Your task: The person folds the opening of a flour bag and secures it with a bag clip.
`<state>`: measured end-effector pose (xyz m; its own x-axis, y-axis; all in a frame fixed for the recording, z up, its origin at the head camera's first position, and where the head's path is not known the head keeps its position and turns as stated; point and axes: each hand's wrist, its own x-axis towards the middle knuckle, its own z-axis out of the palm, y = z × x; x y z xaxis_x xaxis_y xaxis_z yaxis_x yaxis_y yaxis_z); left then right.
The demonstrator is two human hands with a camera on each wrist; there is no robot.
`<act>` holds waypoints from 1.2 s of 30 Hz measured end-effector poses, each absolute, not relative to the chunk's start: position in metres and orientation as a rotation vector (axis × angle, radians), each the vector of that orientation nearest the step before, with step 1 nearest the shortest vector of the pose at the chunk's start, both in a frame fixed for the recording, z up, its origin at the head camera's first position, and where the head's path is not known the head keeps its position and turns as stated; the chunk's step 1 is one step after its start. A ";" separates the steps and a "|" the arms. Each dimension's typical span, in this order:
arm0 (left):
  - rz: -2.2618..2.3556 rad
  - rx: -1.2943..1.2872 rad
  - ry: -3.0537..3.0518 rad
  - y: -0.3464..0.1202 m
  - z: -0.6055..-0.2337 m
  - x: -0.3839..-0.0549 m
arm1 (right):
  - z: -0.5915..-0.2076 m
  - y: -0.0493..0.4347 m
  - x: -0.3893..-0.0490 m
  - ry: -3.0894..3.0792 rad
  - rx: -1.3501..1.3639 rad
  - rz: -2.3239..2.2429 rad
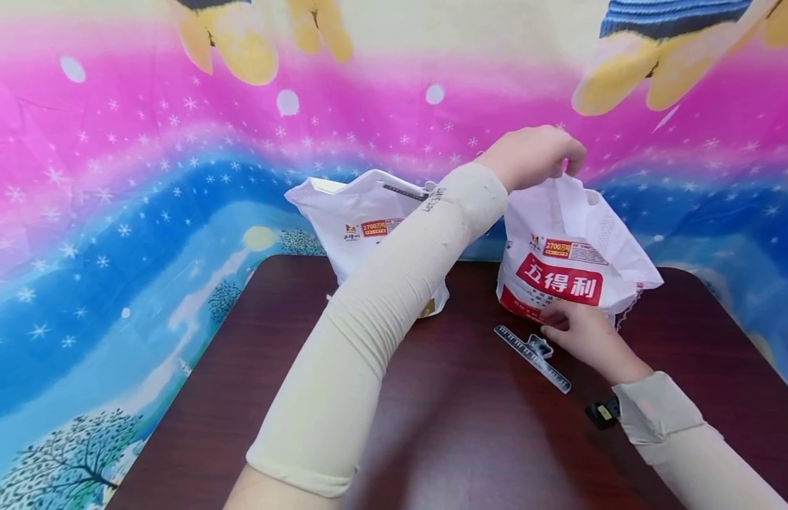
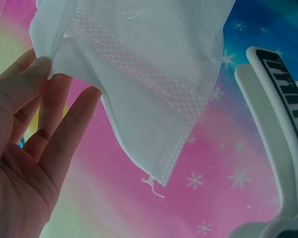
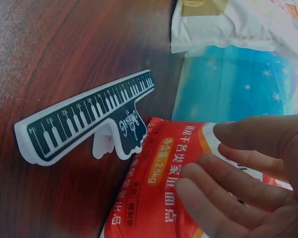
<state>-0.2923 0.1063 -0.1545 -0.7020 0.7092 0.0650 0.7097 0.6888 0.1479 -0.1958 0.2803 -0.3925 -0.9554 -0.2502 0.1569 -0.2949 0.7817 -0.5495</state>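
Note:
A white flour bag with red print stands at the right of the table, its top edge folded and creased. My left hand pinches that top edge between thumb and fingers; in the left wrist view, white woven cloth with a loose thread at its corner hangs from the fingers. Low at the front of the same bag is my right hand, fingers loosely bent over the red panel and holding nothing. Just left of those fingers, a long clip with a piano-key pattern lies on the table.
A second white bag stands to the left, partly hidden by my left forearm. Another piano-key clip sits along its top. The dark brown table has rounded back corners, and a colourful patterned cloth hangs behind it.

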 end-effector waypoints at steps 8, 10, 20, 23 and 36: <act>-0.330 -1.176 -2.921 0.106 -0.157 -0.292 | -0.399 0.274 -0.199 -2.971 0.431 0.833; -0.322 -1.178 -2.918 0.106 -0.156 -0.292 | -0.400 0.273 -0.199 -3.001 0.428 0.830; -0.264 -1.207 -2.904 0.106 -0.156 -0.293 | -0.409 0.269 -0.203 -3.067 0.435 0.788; -0.266 -1.209 -2.903 0.106 -0.156 -0.294 | -0.411 0.269 -0.204 -3.073 0.411 0.786; -0.242 -1.220 -2.876 0.106 -0.158 -0.296 | -0.420 0.267 -0.203 -3.077 0.331 0.814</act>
